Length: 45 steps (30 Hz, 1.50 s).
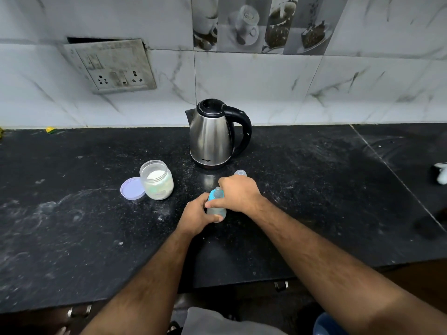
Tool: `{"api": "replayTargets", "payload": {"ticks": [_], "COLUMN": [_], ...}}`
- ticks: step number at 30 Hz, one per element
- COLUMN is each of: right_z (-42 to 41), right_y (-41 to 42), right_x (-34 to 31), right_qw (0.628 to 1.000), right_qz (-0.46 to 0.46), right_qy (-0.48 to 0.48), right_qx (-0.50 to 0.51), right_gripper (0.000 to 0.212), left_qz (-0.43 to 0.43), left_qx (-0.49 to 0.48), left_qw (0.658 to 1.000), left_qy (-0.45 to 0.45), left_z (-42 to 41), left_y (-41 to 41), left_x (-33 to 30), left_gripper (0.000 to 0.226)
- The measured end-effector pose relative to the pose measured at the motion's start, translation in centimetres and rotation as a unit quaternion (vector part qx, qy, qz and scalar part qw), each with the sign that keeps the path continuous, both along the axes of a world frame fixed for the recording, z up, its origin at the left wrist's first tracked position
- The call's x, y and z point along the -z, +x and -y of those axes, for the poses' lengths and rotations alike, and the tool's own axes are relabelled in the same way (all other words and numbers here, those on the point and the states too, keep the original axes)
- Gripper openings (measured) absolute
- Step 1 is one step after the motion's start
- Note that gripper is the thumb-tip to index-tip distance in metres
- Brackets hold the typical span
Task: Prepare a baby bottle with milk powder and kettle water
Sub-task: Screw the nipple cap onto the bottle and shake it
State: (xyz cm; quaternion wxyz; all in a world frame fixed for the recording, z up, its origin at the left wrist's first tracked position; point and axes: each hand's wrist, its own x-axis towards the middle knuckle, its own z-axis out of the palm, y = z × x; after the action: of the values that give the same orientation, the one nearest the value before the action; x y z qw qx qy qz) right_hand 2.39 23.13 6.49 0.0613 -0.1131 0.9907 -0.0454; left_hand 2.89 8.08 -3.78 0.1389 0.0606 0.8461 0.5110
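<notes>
From my head camera I look down on the dark bench [72,213], where the baby bottle [217,209] stands near its front edge, in front of the steel kettle [212,136]. My left hand [196,217] wraps round the clear body, fingers curled about it to keep it upright. My right hand [238,193] comes over the top, its fingers grasping the blue collar [212,195] under the teat [218,191]. I judge this to be a twisting step at the collar; whether tightening or loosening I cannot tell. To do it well I should hold the body firm against the bench, keep the collar level so the threads do not cross, and turn without squeezing the teat. To the left stands the open powder jar [157,181], its lilac lid [132,188] touching it. A small clear cap [240,173] sits just behind my right hand.
</notes>
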Motion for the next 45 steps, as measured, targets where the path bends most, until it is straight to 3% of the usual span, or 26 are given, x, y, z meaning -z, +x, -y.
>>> {"api": "replayTargets", "payload": {"ticks": [2, 6, 8, 11, 15, 20, 24, 30, 33, 37, 40, 45], "right_z": [-0.1, -1.2, -1.4, -1.1, -0.7, -0.9, -1.0, -0.4, -0.7, -1.0, -1.0, -0.5], "right_y": [0.0, -0.9, -1.1, -0.8, -0.3, -1.1, -1.2, -0.3, -0.6, -1.1, -0.9, -0.5], "right_x": [-0.1, -1.6, -1.7, -1.1, -0.2, -1.2, -1.0, 0.2, -0.7, -1.2, -0.4, 0.6], "right_qw": [1.000, 0.989, 0.985, 0.992, 0.999, 0.992, 0.992, 1.000, 0.998, 0.990, 0.995, 0.999], "right_qz": [-0.008, 0.104, 0.126, 0.072, 0.016, 0.091, 0.080, -0.016, 0.035, 0.084, 0.060, -0.019], "right_qy": [-0.008, -0.095, -0.106, -0.092, -0.023, -0.053, -0.065, 0.016, -0.027, -0.032, -0.046, 0.013], "right_qx": [-0.004, -0.042, -0.060, -0.037, -0.016, -0.069, -0.069, -0.009, -0.050, -0.105, -0.071, -0.023], "right_gripper": [0.065, 0.069, 0.058, 0.032, 0.049, 0.059, 0.034, 0.063, 0.064, 0.047, 0.038, 0.066], "left_qz": [-0.002, 0.006, 0.007, 0.008, 0.001, 0.005, 0.008, 0.001, 0.004, 0.014, 0.012, 0.003], "left_qx": [0.000, -0.003, -0.004, -0.004, -0.002, 0.001, 0.001, -0.008, -0.005, -0.003, -0.003, -0.003], "left_qw": [1.000, 1.000, 1.000, 1.000, 1.000, 1.000, 1.000, 1.000, 1.000, 1.000, 1.000, 1.000], "left_qy": [0.000, 0.015, 0.018, 0.020, 0.014, 0.017, 0.016, -0.003, 0.000, 0.013, 0.007, -0.011], "left_z": [0.0, 0.0, 0.0, 0.0, 0.0, 0.0, 0.0, -0.1, -0.1, -0.1, -0.2, -0.1], "left_y": [0.0, -0.1, -0.1, 0.0, 0.0, -0.1, 0.0, 0.0, 0.0, 0.0, 0.1, 0.1], "left_x": [0.0, 0.3, 0.3, 0.3, 0.2, 0.3, 0.1, 0.0, 0.0, -0.2, -0.2, -0.4], "left_gripper": [0.053, 0.054, 0.056, 0.056, 0.050, 0.053, 0.054, 0.050, 0.052, 0.057, 0.053, 0.045]}}
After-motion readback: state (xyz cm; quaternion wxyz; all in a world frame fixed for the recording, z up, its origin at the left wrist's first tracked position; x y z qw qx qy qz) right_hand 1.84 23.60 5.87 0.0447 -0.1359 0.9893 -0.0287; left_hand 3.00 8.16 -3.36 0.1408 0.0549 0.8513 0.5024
